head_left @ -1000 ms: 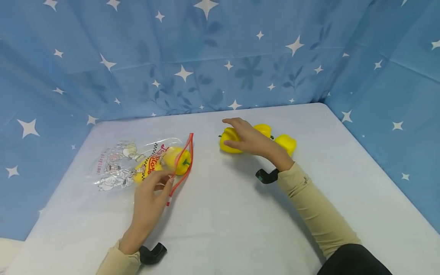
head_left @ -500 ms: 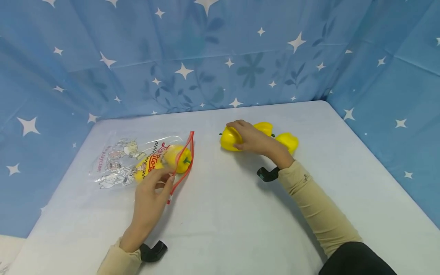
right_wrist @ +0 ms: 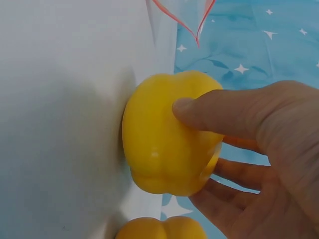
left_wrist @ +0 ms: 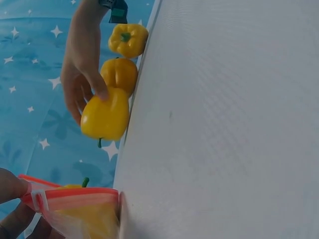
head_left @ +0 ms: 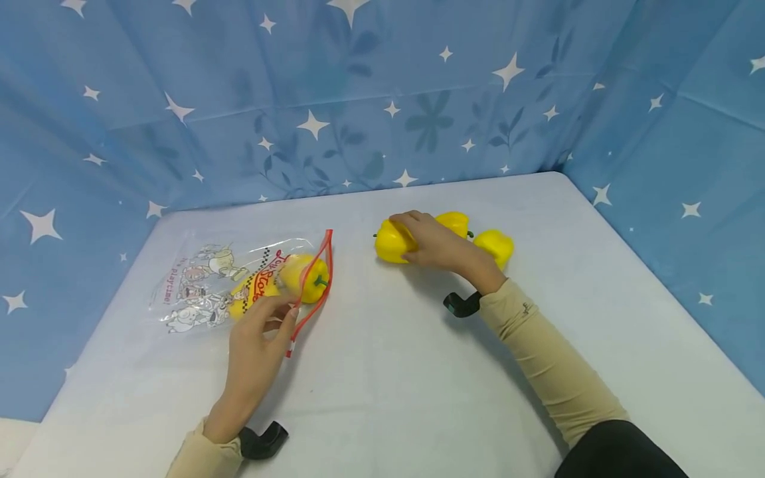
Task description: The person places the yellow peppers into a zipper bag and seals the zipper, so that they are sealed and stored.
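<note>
My left hand [head_left: 257,358] pinches the red zip edge of a clear printed plastic bag [head_left: 197,292], whose mouth gapes to the right. Inside the bag lie yellow bell peppers; one [head_left: 313,282] sits right at the mouth with its green stem outward. At the back of the table my right hand [head_left: 439,245] grips another yellow bell pepper [right_wrist: 159,134], thumb on one side and fingers round the other. In the left wrist view this gripped pepper [left_wrist: 105,117] has its stem pointing toward the bag opening.
Two more yellow bell peppers, one behind the right hand [head_left: 454,222] and one beside the wrist [head_left: 495,247], rest on the white-covered table [head_left: 382,398]. A blue star-patterned curtain [head_left: 358,99] hangs along the back and sides.
My right hand has come down from just over the nearest pepper and closed its fingers and thumb round it. The left hand keeps its pinch on the bag edge.
</note>
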{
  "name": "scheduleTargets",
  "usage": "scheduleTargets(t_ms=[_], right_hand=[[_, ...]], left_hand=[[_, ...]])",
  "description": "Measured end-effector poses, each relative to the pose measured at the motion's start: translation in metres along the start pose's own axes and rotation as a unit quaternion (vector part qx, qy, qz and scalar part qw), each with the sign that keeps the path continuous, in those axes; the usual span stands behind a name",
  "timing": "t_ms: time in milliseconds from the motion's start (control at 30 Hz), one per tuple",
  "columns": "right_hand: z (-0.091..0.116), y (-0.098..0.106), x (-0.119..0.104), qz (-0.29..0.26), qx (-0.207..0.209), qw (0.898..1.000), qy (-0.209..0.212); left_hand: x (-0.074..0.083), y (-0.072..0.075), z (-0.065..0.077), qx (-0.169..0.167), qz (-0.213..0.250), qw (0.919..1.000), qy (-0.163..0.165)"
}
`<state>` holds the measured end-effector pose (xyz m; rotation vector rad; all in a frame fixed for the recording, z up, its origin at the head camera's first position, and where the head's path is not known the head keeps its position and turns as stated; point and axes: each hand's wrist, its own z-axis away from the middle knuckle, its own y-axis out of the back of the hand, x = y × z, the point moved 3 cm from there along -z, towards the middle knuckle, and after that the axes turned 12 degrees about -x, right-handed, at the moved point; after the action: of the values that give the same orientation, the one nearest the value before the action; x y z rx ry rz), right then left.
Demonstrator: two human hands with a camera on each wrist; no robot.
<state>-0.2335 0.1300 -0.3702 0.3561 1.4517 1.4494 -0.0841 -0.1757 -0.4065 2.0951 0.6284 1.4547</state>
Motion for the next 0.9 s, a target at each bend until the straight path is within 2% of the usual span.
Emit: scheduleTargets(t_ms=[300, 900], right_hand=[[0.002, -0.001, -0.004, -0.032, 0.001, 0.999, 0.028], [-0.002, -0.015, -0.025, -0.090, -0.048, 0.990, 0.095]], left_hand=[[-0.002, -0.001, -0.001, 0.004, 0.015, 0.9999, 0.000], [-0.005, -0.003, -0.003, -0.010, 0.031, 0.9995, -0.006]])
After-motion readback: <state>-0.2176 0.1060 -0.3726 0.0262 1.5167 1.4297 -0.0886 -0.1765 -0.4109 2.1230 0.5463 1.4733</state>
